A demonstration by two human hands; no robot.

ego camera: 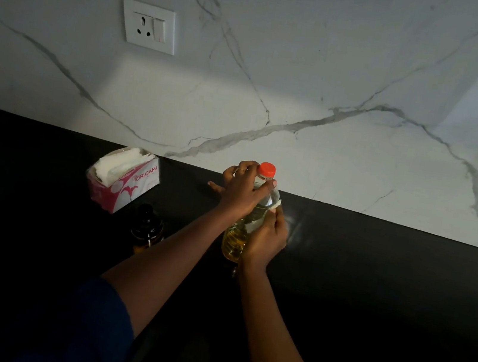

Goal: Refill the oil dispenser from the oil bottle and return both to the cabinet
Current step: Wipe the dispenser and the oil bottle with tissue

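Pink tissue box (123,179), dark dispenser (147,227) beside gripped oil bottle (234,244).

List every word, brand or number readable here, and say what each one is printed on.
"ORIGAMI": on the side of the pink and white tissue box.
On the oil bottle, no lettering can be made out.
The dispenser is too dim to read anything on it.
The wall socket has a small red mark on its switch, too small to read.
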